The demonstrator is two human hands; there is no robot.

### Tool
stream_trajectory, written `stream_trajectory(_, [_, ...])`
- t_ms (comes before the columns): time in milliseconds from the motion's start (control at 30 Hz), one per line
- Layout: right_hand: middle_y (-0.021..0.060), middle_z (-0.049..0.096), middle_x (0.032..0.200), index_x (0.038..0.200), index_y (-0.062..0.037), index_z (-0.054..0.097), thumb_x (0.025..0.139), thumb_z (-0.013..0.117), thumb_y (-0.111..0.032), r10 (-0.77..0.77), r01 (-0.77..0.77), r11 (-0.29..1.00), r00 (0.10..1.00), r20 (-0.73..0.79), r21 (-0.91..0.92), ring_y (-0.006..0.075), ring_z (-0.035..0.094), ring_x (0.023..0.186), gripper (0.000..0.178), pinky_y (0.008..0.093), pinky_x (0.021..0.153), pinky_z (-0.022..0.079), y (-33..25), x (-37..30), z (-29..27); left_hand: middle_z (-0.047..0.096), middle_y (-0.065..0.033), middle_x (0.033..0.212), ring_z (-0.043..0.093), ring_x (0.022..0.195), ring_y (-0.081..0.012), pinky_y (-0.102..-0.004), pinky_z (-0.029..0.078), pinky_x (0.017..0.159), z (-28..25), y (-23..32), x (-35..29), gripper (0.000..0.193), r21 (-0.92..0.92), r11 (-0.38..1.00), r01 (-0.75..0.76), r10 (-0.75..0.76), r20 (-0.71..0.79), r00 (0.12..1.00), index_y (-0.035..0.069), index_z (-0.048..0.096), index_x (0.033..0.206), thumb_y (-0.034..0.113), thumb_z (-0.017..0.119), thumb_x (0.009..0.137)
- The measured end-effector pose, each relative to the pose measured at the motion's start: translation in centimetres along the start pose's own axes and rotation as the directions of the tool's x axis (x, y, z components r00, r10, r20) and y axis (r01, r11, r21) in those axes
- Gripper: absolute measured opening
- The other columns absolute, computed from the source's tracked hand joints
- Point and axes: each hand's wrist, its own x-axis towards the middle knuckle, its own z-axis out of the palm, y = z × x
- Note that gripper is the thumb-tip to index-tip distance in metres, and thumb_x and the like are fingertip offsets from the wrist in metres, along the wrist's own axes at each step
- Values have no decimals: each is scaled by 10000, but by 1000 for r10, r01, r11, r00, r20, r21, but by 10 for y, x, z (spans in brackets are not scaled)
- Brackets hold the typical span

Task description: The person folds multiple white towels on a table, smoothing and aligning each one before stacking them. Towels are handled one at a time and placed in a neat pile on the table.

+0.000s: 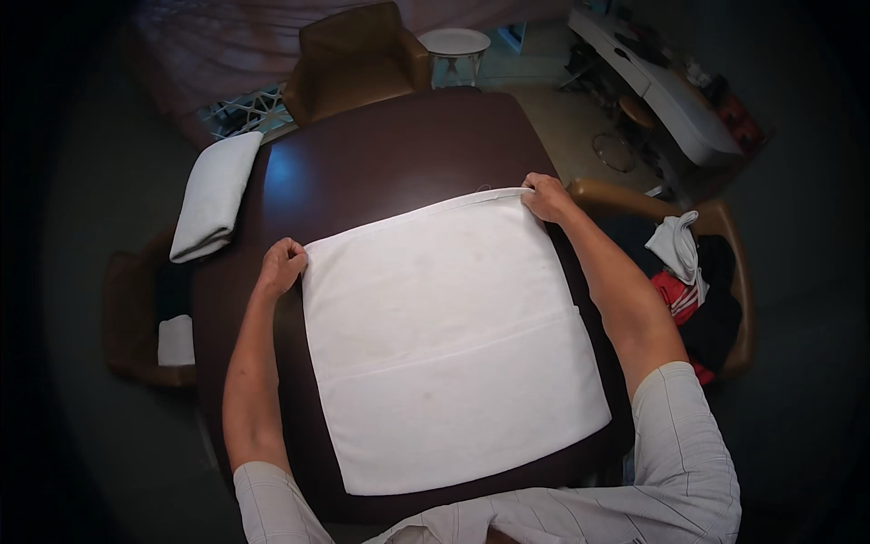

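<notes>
Nearest, at the bottom, a pale striped shirt (684, 444) is being worn by the person whose bare forearms are being stretched forward. Just beyond it, a large white cloth (444, 281) is being held out flat over the near and middle part of a dark brown table (399, 140). Its lower part is being crossed by a slanting edge, like a layer or pocket opening; whether anything is being held inside cannot be told. The cloth's far left corner is being pinched between the thumb and fingers of the left hand (285, 263), and its far right corner is being pinched likewise by the right hand (546, 197).

On the left, a white piece of fabric (176, 341) is being held in the seat of a brown chair (131, 313). On the right, a heap of white, red and black clothes (678, 249) is being held in another chair (745, 313), partly being hidden by the right arm. The table's far left corner is being covered by a folded white towel (216, 198). Farther off, a brown armchair (358, 59), a small round table (455, 42) and a long white desk (671, 100) are being seen.
</notes>
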Motion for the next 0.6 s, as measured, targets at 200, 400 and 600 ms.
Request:
stream_trajectory(200, [170, 732, 996, 1040, -33, 696, 858, 649, -152, -52, 69, 984, 993, -106, 162, 295, 691, 955, 223, 414, 837, 530, 3, -20, -2, 723, -157, 1047, 697, 1007, -249, -382, 558, 917, 17, 26, -17, 471, 105, 993, 55, -35, -181, 983, -4, 659, 1256, 136, 772, 820])
stream_trajectory(400, [148, 751, 928, 1049, -36, 742, 872, 632, -152, -70, 108, 975, 980, -188, 197, 253, 713, 889, 238, 380, 829, 543, -3, -39, -4, 684, -45, 786, 627, 724, -143, -349, 523, 684, 15, 23, -16, 161, -94, 986, 141, -154, -158, 975, -3, 716, 909, 141, 759, 850])
stream_trajectory(600, [151, 761, 981, 1084, -50, 744, 917, 617, -139, -99, 154, 965, 964, -248, 213, 293, 728, 946, 228, 404, 870, 552, -21, -72, -34, 664, 8, 799, 579, 675, -71, -282, 473, 587, -3, 50, -59, 126, -274, 958, -88, 8, -280, 960, 30, 700, 955, 145, 726, 910])
